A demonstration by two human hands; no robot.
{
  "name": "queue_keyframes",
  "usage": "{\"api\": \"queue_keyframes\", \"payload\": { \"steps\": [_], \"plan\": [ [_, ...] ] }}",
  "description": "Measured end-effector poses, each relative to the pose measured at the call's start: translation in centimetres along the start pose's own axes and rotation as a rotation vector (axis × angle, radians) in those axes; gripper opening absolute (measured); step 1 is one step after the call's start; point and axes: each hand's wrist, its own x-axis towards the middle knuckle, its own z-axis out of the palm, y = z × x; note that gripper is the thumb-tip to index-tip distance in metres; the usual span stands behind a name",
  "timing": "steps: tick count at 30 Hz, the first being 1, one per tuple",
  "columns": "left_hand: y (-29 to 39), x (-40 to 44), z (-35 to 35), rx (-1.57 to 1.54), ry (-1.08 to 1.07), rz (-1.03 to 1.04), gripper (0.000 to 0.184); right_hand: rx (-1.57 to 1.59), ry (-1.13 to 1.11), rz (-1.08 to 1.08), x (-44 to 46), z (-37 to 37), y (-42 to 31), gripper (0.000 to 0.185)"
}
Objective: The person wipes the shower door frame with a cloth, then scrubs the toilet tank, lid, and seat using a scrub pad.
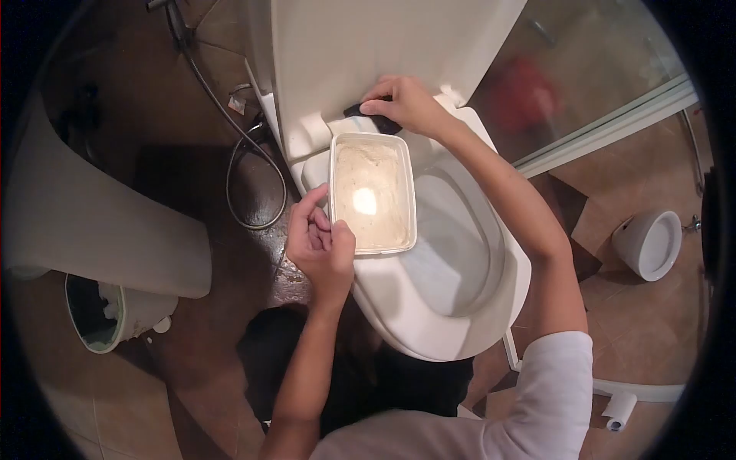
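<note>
A rectangular white tub (373,195) with water and a beige, grainy-looking inside is held by its left edge in my left hand (321,238), above the left side of the toilet seat (429,333). Bent over the back of the bowl, my right hand (406,105) has its fingers closed on a black object (387,123), whose shape is partly hidden. A whitish strip (354,125) lies beside the black object, near the hinge. The toilet lid (368,46) stands raised behind both hands.
At the left are a pale basin pedestal (115,199) and a tipped bin (96,318). A looped hose (230,188) hangs beside the toilet. To the right stand a glass panel's white rail (606,126), a white cone-shaped fixture (658,247) and a white roll (619,409).
</note>
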Motion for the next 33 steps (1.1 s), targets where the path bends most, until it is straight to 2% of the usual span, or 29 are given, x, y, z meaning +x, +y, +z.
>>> {"api": "queue_keyframes", "payload": {
  "steps": [1,3,5,7,8,9,12,14,15,17,20,23,24,25,27,29,30,31,33],
  "plan": [
    [0.3,0.0,0.0,-0.013,-0.002,-0.022,0.042,0.018,-0.023,-0.059,-0.2,-0.1,0.4,0.023],
    [0.4,-0.2,-0.4,-0.024,-0.012,-0.052,0.041,-0.285,-0.045,0.179,-1.4,-3.0,4.0,0.025],
    [0.1,0.0,-0.5,-0.005,0.002,-0.031,0.042,-0.301,-0.078,0.254,-2.1,-4.0,5.7,0.026],
    [-0.1,0.1,-0.5,0.006,0.006,-0.017,0.042,0.060,0.083,0.440,-2.3,-0.3,4.0,0.028],
    [-0.2,0.1,-0.4,0.026,0.004,-0.002,0.043,-0.022,0.165,0.238,-2.1,1.8,1.6,0.030],
    [-0.1,-0.1,-0.4,0.028,0.006,0.000,0.043,-0.115,0.156,-0.062,-1.8,3.2,0.7,0.028],
    [-0.2,0.1,-0.3,0.103,-0.004,-0.011,0.044,-0.106,0.192,-0.100,-2.5,2.8,1.1,0.029],
    [-0.2,-0.1,-0.1,0.056,0.032,0.003,0.044,-0.440,0.248,-0.277,-3.6,1.2,4.0,0.030],
    [-0.2,-0.1,0.0,0.048,0.031,0.000,0.044,-0.499,0.359,-0.154,-4.5,0.8,5.1,0.029],
    [0.0,-0.3,0.2,0.094,0.076,0.028,0.043,-0.591,0.369,0.005,-5.2,1.1,4.1,0.026],
    [0.2,-0.5,0.4,0.138,0.098,0.027,0.045,-0.372,0.403,-0.133,-4.0,4.5,0.3,0.023],
    [-0.1,-0.6,0.6,0.184,0.115,0.101,0.046,-0.467,0.319,-0.138,-4.1,3.2,0.7,0.023],
    [-0.1,-0.6,0.4,0.184,0.106,0.102,0.046,-0.547,0.331,-0.091,-4.3,2.3,3.9,0.023],
    [0.0,-0.7,0.2,0.246,0.101,0.143,0.047,-0.617,0.251,-0.005,-5.3,0.2,5.7,0.026],
    [-0.2,-0.6,0.4,0.293,0.115,0.187,0.048,-0.646,0.284,0.128,-5.2,0.1,5.9,0.028],
    [-0.5,-0.8,0.6,0.293,0.142,0.214,0.048,-0.517,0.296,0.018,-3.7,2.7,4.3,0.028],
    [-0.2,-0.9,0.8,0.294,0.143,0.218,0.048,-0.562,0.329,-0.082,-3.1,4.7,2.5,0.030],
    [0.2,-1.1,1.1,0.304,0.143,0.216,0.048,-0.559,0.333,-0.080,-3.3,4.5,1.8,0.030],
    [0.3,-1.0,1.1,0.317,0.133,0.220,0.048,-0.393,0.215,-0.130,-3.2,3.4,0.2,0.031]
  ]
}}
